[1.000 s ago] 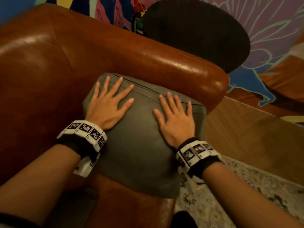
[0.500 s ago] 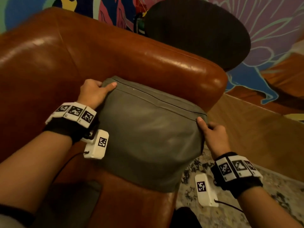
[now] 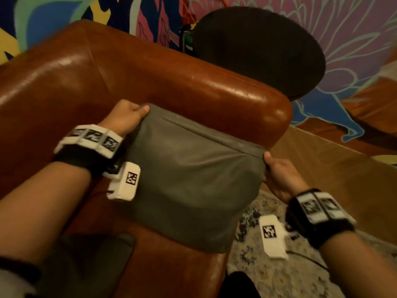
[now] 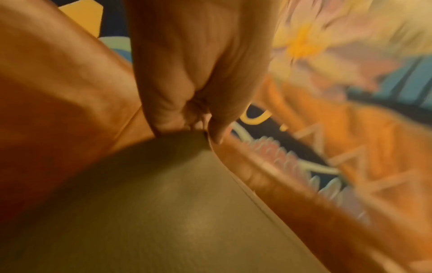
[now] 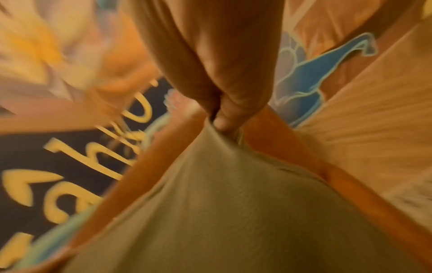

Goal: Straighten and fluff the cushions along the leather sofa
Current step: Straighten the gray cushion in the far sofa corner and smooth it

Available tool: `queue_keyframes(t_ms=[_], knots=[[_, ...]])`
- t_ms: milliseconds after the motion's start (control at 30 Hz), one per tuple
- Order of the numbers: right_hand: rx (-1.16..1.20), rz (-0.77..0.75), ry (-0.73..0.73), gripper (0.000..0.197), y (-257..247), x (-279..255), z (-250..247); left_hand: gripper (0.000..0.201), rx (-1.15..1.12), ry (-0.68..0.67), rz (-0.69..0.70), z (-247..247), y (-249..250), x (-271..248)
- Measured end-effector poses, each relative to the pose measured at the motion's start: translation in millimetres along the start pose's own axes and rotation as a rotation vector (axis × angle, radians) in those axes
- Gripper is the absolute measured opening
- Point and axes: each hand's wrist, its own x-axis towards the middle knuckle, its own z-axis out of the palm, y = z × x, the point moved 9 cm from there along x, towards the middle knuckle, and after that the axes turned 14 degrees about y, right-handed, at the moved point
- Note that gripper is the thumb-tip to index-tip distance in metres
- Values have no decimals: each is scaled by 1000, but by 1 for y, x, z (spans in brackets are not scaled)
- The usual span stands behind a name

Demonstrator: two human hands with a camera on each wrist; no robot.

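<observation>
From the head view, the grey cushion [image 3: 189,181] leans on the arm of the leather sofa [image 3: 150,78], the left hand [image 3: 125,119] and right hand [image 3: 279,175] each pinching a top corner. The wrist views confirm both pinches, so this looks like the fluffing step; next probably calls for an even lift and shake.

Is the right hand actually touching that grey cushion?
Touching. The right wrist view shows the right hand pinching a bunched corner of the grey cushion.

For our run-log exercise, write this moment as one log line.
step: straightening | left hand: pinches grey cushion top-left corner | right hand: pinches top-right corner | cushion: against brown leather sofa arm
</observation>
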Motion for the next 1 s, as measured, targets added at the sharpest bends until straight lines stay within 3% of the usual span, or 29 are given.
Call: queue_keyframes(t_ms=[33,133,200,267,333,367,467,567,667,767,867,1000], knots=[[-53,8,42,39,10,14,4,35,68,7,-5,8,-11,3],[-226,-97,172,37,17,32,1,62,122,164,21,-3,-28,-10],[-358,-338,298,47,-1,15,-10,59,154,310,215,-25,-19,-39],[-457,-711,359,55,-21,-37,2,53,236,356,537,-32,-9,-78],[-530,-1100,214,58,-16,-102,55,53,395,286,821,-17,-26,-113],[-586,-1249,108,61,0,-128,88,53,470,232,889,-7,-44,-125],[-670,-1533,-117,51,57,-175,172,56,563,187,918,18,-97,-139],[-757,-1626,-199,50,95,-166,214,64,606,245,856,37,-130,-130],[-1019,-1689,-172,62,113,-128,220,56,453,312,891,47,-127,-117],[-1060,-1657,1,65,89,-93,188,52,411,389,919,50,-116,-102],[-1091,-1567,169,62,71,-54,126,51,385,415,887,54,-117,-96],[-1147,-1415,224,62,71,-11,69,51,363,415,904,56,-118,-97]])
